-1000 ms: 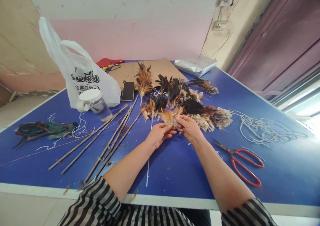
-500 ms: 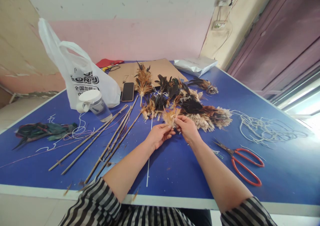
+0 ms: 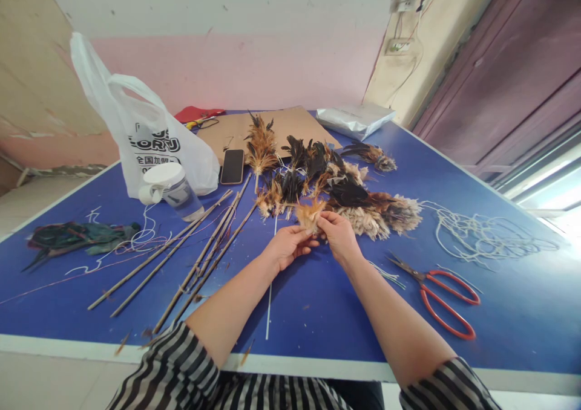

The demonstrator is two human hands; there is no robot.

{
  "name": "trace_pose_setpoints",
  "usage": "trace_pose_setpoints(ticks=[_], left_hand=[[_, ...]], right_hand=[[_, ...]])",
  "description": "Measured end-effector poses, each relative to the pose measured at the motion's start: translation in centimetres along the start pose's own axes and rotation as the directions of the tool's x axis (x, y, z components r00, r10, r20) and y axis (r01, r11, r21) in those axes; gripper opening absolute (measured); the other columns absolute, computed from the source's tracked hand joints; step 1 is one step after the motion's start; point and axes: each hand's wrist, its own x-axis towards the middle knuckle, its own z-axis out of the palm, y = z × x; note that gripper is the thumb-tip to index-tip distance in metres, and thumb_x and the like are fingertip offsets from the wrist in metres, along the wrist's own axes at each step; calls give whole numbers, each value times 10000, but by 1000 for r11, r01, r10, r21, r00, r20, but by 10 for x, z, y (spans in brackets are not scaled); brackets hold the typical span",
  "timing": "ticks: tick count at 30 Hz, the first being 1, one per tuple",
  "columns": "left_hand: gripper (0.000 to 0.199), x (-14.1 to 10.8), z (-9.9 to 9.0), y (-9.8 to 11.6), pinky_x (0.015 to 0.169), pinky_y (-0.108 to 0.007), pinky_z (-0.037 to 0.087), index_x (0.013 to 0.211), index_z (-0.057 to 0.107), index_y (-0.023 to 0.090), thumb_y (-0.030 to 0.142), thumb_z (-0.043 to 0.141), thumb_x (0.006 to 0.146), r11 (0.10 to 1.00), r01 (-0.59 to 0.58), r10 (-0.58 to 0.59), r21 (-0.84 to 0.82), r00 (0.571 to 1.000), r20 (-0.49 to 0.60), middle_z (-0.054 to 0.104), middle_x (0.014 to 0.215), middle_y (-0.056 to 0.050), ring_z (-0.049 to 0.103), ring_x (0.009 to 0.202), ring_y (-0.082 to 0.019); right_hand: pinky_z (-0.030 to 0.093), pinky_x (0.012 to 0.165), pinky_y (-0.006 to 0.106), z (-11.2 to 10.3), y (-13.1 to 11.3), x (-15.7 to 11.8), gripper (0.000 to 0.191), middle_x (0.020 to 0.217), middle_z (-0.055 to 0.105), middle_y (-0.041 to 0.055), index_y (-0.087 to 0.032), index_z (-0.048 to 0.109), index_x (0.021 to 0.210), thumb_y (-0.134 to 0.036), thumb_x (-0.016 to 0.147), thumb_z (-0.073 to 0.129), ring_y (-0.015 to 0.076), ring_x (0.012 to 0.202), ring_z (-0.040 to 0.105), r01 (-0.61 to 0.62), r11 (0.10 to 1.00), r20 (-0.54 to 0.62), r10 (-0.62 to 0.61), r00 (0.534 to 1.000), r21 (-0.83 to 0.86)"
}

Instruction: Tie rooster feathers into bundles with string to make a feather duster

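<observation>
Nearest me on the blue worktop (image 3: 313,331), I now see more of the short white strands (image 3: 387,274) beside the right forearm, which has shifted a little inward. The red-handled scissors (image 3: 431,289) lie untouched to its right. A little farther out, the right hand (image 3: 339,233) has closed in toward the left hand (image 3: 290,245), and the feather tuft (image 3: 307,214) between them looks narrower than a second ago. I take that as the loose spread being gathered, with the handling of this piece unfinished. Both hands pinch its lower end between thumb and fingers; I cannot tell whether a strand is caught there too.

The tuft is held above the worktop, just on the near side of the feather bundles (image 3: 347,189). It is small and fluffy, cream low down and ginger at the wispy tips, paler than the black feathers behind. Beyond lies the cardboard sheet (image 3: 295,121).
</observation>
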Motion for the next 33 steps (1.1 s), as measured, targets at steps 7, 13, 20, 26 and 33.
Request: trace_pose_setpoints(ticks=[7, 13, 20, 26, 33], left_hand=[[53, -1, -8, 5, 430, -133, 459, 754, 638, 80, 122, 608, 740, 999, 14, -14, 36, 1000, 2, 657, 680, -61, 621, 534, -90], [45, 7, -21, 9, 439, -134, 475, 746, 614, 83, 104, 577, 760, 995, -50, 42, -84, 994, -98, 657, 683, -51, 615, 536, -78], [110, 4, -15, 9, 472, -140, 484, 850, 633, 81, 122, 576, 764, 992, -102, 97, -67, 993, -72, 683, 828, -104, 648, 633, -111], [99, 2, -10, 7, 456, -153, 472, 822, 629, 81, 137, 575, 760, 987, -158, 159, 18, 986, -60, 684, 790, -98, 649, 611, -124], [105, 2, -7, -1, 487, -177, 481, 780, 630, 89, 181, 600, 738, 962, -228, 241, 150, 968, -77, 680, 717, -82, 639, 596, -124]], right_hand=[[265, 373, 175, -13, -4, 8, 203, 552, 511, -37, -171, 551, 637, -278, 569, 710, 45, 437, 380, -63, 967, 8, 63, 998, 248], [229, 359, 161, -31, -21, 13, 256, 561, 448, -57, -180, 494, 624, -216, 522, 727, 36, 442, 350, -108, 939, 16, 109, 994, 326], [205, 373, 186, -22, -18, 4, 194, 512, 450, -49, -150, 580, 662, -284, 583, 695, 39, 421, 319, -169, 978, 235, 137, 962, 119], [219, 396, 196, -14, -11, 1, 166, 513, 491, -51, -143, 599, 670, -300, 631, 638, 39, 408, 333, -47, 978, 239, 96, 966, -202], [265, 439, 197, -7, -11, -2, 113, 514, 497, -58, -151, 567, 640, -251, 615, 613, 50, 437, 344, 75, 927, 182, -8, 983, -367]])
